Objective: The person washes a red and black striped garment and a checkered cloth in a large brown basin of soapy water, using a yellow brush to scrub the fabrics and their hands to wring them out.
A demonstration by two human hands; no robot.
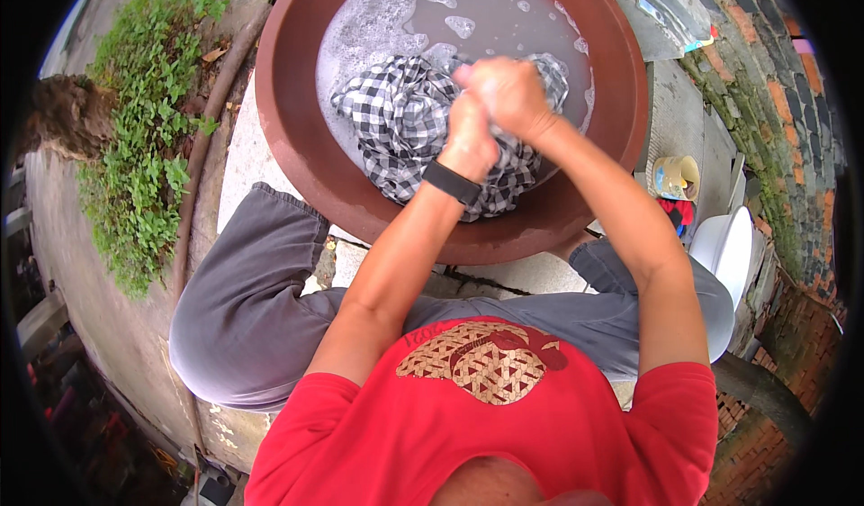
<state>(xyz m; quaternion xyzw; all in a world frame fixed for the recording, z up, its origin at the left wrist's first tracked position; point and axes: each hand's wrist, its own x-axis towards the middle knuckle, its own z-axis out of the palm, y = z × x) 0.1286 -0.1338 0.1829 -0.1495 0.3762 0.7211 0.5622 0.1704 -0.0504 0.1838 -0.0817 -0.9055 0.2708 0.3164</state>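
A black-and-white checked cloth (405, 111) lies bunched in soapy water inside a large reddish-brown basin (290, 141). My left hand (470, 131), with a black band (452, 180) at its wrist, grips the cloth near the middle of the bundle. Just above and to the right, my right hand (511, 94) is clenched on the same cloth, pressed close against the left. Both hands are blurred, and the part of the cloth between them is mostly hidden. White foam (364, 33) floats on the grey water (499, 6) beyond the bundle.
On the right stand a small tub (675, 177), a white basin (732, 256) on its side and a grey container (665, 16), before a brick wall (783, 101). Left of the basin run a pipe (209, 121) and green plants (145, 101). My bent legs flank the basin's near side.
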